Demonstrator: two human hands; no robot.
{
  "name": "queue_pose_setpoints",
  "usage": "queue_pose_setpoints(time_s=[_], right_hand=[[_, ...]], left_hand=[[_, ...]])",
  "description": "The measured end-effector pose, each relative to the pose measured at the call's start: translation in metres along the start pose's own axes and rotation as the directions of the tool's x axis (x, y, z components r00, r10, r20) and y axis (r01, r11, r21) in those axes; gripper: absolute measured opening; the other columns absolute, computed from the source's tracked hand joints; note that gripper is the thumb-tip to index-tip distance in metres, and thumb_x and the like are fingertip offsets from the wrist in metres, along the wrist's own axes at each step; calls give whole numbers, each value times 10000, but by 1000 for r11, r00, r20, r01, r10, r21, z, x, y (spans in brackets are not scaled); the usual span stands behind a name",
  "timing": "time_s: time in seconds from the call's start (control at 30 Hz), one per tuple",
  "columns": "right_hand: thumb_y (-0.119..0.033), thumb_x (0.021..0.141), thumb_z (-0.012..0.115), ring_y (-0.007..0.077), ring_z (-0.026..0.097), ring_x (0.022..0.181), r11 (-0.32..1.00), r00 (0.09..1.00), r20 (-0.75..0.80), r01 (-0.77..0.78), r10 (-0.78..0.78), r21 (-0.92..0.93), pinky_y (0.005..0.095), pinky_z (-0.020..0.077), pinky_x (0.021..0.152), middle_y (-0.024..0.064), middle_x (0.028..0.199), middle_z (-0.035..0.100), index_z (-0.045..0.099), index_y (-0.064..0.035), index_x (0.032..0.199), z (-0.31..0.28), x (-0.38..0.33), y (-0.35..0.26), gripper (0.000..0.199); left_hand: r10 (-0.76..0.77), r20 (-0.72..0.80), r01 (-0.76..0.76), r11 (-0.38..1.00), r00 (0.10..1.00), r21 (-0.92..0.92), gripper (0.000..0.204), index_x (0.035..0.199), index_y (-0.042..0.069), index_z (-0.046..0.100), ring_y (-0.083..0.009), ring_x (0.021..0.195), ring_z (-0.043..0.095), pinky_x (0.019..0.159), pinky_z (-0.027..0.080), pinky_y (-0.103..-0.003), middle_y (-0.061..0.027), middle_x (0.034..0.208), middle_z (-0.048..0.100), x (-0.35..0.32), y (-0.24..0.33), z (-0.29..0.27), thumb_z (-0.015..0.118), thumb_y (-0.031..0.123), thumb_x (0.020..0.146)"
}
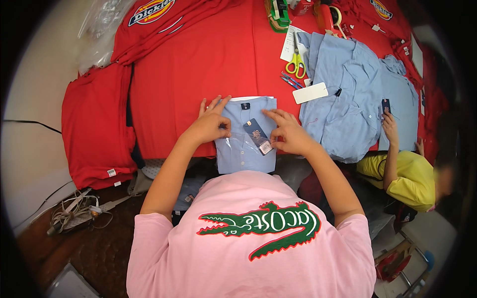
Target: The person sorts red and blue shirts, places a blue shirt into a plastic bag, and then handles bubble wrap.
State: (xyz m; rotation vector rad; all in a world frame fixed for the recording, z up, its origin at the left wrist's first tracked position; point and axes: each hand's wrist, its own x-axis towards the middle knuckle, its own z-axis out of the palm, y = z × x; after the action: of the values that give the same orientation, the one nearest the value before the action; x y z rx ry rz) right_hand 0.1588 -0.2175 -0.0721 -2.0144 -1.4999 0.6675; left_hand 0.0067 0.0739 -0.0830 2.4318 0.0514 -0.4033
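In front of me a folded light blue shirt [226, 151] lies at the table's near edge, its buttoned front up and its neck away from me. A dark blue hang tag [254, 130] with a small white label rests on it. Clear plastic, looking like a bag [244, 140], glints over the lower part. My left hand [211, 124] is closed at the shirt's left side, thumb and finger on the plastic, other fingers reaching toward the collar. My right hand [289, 133] pinches the plastic at the right side, some fingers stretched over the shirt's upper corner.
Red cloth [189, 74] covers the table. To the right lie yellow-green scissors [296, 63], a blank white card [310, 93] and light blue shirts [343, 104]. A co-worker's hand [390, 128] touches another blue shirt. Folded red clothes [97, 124] sit left, a green tape dispenser [279, 15] far back.
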Motion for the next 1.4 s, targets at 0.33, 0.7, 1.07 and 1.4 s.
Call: queue_pose_setpoints(time_s=[0.33, 0.7, 1.07, 1.4], right_hand=[[-80, 587, 816, 416, 203, 1598, 997, 975, 212, -65, 70, -30, 571, 244, 1240, 119, 1726, 310, 727, -91, 668, -31, 61, 24, 121], [-53, 706, 796, 257, 696, 976, 939, 891, 384, -315, 241, 141, 360, 528, 825, 178, 1234, 727, 608, -22, 734, -54, 117, 47, 192], [-38, 886, 757, 181, 701, 932, 982, 997, -55, -44, 56, 184, 330, 549, 796, 98, 998, 751, 627, 1, 880, -129, 101, -32, 137], [-8, 764, 816, 252, 685, 933, 859, 749, -468, 262, -468, -439, 360, 517, 823, 66, 975, 722, 661, -42, 851, -195, 80, -154, 181]], left_hand=[[-3, -70, -4, 996, 998, -93, 175, 793, 112, 704, -314, 1486, 418, 1287, 35, -576, -125, 1607, 480, 2, -13, -6, 836, 225, 816], [-37, -96, 5, 949, 995, -316, 160, 865, 67, 615, -238, 1131, 654, 1273, 110, -545, -94, 1302, 717, 16, -34, -17, 744, 150, 914], [-100, -312, -88, 839, 945, -537, 115, 947, 1, 595, -125, 886, 669, 803, 539, -306, -90, 952, 740, -23, 24, -104, 674, 68, 996], [494, -728, -175, 864, 475, 472, 182, 857, 32, 664, -299, 984, 695, 882, 556, -396, -80, 1009, 730, -102, 111, -198, 830, 15, 784]])
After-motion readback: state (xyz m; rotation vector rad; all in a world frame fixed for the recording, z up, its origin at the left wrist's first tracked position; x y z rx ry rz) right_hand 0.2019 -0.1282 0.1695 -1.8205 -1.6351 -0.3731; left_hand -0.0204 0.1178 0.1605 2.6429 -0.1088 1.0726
